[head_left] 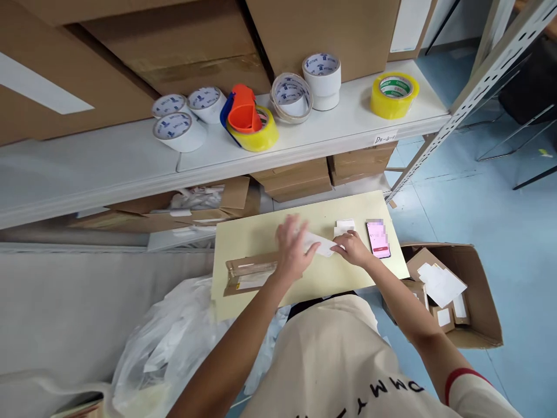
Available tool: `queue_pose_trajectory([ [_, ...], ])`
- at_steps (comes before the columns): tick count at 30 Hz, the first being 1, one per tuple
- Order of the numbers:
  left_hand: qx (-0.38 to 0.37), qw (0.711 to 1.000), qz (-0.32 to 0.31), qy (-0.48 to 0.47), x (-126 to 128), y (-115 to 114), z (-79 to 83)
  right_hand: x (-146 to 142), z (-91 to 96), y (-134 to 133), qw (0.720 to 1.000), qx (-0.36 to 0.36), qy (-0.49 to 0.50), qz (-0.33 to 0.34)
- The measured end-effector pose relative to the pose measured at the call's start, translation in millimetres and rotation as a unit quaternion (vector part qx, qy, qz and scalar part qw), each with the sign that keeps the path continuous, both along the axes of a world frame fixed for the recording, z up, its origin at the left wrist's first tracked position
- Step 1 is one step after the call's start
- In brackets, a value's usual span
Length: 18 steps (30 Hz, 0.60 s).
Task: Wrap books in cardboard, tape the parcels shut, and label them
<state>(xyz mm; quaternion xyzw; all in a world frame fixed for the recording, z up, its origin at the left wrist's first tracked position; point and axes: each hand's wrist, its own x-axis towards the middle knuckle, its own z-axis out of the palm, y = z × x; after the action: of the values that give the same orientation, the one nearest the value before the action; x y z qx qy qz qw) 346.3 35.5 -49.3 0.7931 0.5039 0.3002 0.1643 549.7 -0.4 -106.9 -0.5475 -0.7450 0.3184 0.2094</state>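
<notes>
My right hand [351, 248] pinches the right end of a white paper slip [322, 244] above the cream table [252, 235]. At the slip's other end is my left hand [293, 247], its fingers raised, apart and blurred by motion. Its thumb points toward the paper; whether it touches I cannot tell. A flat brown cardboard package [249, 273] with clear tape and a white label lies by my left wrist, partly hidden by it. Beyond my right hand sits a small stack of white slips [344, 226]. A phone [378, 238] with a pink screen lies right of it.
A shelf [130, 152] behind the table carries white tape rolls [179, 130], a yellow roll in an orange dispenser [250, 119] and another yellow roll [394, 96]. An open carton [481, 296] of small boxes stands right. A clear plastic bag [169, 331] is at left.
</notes>
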Motion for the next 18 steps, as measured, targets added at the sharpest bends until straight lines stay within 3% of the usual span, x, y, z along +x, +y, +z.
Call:
queue_pose_trajectory([
  [2,-0.029,0.982,-0.141,0.124,5.4,-1.5,11.4,-3.3,5.0,1.1,0.999,0.001,-0.027,0.026],
  [4,-0.076,0.958,-0.199,0.194,11.8,-1.2,16.2,-5.1,7.5,1.7,0.999,-0.001,-0.029,0.036],
  [11,-0.213,0.938,-0.191,0.193,15.4,11.5,6.7,5.2,-0.8,-6.0,0.999,0.003,0.041,0.027],
  [18,-0.304,0.931,-0.129,0.157,11.6,38.0,-4.0,16.6,-13.6,-9.9,0.994,-0.009,0.106,-0.016],
])
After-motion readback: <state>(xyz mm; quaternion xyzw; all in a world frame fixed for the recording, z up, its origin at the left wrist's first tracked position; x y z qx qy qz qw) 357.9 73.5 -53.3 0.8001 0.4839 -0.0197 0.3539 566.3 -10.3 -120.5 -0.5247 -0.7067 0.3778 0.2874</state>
